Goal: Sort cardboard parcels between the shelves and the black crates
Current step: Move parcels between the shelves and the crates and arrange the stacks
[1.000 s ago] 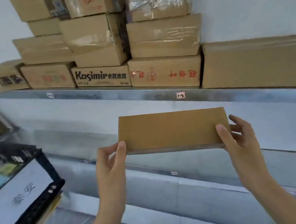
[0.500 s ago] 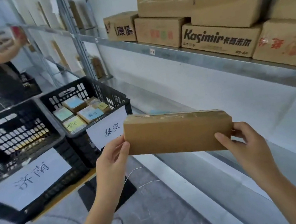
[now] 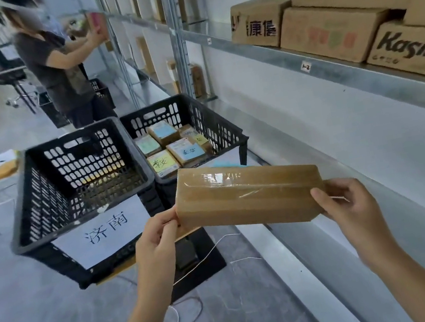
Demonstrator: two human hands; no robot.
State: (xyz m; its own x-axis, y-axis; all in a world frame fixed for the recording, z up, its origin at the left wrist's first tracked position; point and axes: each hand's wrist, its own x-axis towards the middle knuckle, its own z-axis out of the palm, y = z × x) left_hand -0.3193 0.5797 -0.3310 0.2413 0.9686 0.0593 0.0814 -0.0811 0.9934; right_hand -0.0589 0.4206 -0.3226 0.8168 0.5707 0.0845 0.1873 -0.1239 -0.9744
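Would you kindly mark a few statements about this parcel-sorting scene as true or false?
1. The left hand and right hand hold the taped parcel by its ends. True.
2. The far crate is bare inside. False: small labelled parcels lie in it.
3. The near crate carries a white paper sign on its front. True.
4. The taped parcel rests on the upper shelf. False: it is held in the air, below that shelf.
5. The Kasimir box stands on the floor. False: it stands on the upper shelf.
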